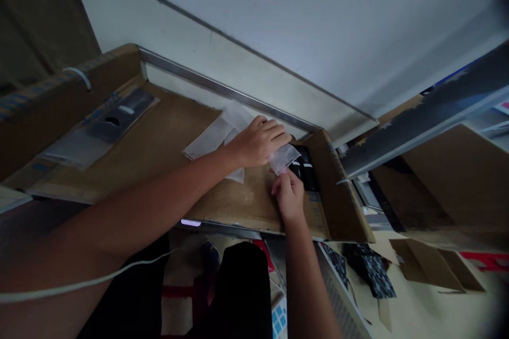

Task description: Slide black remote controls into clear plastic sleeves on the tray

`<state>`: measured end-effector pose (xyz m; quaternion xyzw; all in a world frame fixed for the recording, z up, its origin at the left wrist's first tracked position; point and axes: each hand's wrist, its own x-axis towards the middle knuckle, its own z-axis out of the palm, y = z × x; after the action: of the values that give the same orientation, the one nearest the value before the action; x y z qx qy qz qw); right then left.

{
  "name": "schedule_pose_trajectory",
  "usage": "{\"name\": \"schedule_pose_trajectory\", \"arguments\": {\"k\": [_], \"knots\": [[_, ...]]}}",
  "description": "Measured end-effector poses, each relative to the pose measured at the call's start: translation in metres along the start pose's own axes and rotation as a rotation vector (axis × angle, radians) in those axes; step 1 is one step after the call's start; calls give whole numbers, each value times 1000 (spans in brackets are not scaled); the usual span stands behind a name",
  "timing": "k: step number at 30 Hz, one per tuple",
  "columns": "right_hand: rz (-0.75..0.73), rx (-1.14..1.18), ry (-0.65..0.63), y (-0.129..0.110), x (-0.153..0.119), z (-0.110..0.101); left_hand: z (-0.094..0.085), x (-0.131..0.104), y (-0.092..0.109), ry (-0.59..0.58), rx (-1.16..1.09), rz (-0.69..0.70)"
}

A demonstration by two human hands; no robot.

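Observation:
A small translucent plastic bag is held between my two hands above the right part of a cardboard-lined worktop. My left hand is closed on the bag's left side, its fingers curled over. From below, my right hand pinches the bag's lower edge between thumb and fingers. More translucent bags lie under and left of my left hand. Just right of the held bag, several black items with white bands lie side by side, partly hidden by the bag; their kind is unclear.
At the left lie filled plastic bags with something dark inside. Cardboard walls border both ends, and a white panel rises behind. An open cardboard box is on the floor at right. A white cable crosses near my left arm.

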<state>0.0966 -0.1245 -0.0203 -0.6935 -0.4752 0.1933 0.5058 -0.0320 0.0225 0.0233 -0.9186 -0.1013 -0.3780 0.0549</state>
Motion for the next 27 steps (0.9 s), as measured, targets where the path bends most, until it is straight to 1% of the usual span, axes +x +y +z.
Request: {"name": "schedule_pose_trajectory", "arguments": {"k": [2, 4, 6, 9, 10, 11, 14, 15, 16, 18, 20, 23, 27], "knots": [[-17, -2, -4, 0, 1, 1, -7, -2, -3, 35, 69, -39], [-10, 3, -2, -1, 0, 1, -18, -10, -9, 68, 137, -86], [3, 1, -1, -1, -1, 2, -31, -26, -20, 92, 199, -105], [-1, -49, 6, -1, -2, 2, -50, -59, -39, 135, 270, -130], [-19, -90, 47, 0, -3, 1, -55, -69, -44, 150, 287, -158], [-44, -152, 125, 0, -3, 0, -58, -78, -49, 168, 292, -181], [-142, -451, 466, 3, -2, -1, -59, -91, -54, 195, 275, -246], [-158, -570, 534, 4, 0, -1, -57, -92, -54, 197, 262, -260], [-157, -687, 551, 4, 1, 0, -56, -91, -53, 195, 247, -269], [-105, -882, 490, 4, 5, 5, -54, -89, -51, 181, 221, -284], [-30, -1006, 439, 2, 7, 10, -54, -89, -51, 159, 203, -306], [14, -1086, 453, 0, 8, 15, -58, -94, -54, 157, 194, -357], [22, -1107, 453, -2, 6, 16, -62, -100, -56, 183, 201, -406]]}}
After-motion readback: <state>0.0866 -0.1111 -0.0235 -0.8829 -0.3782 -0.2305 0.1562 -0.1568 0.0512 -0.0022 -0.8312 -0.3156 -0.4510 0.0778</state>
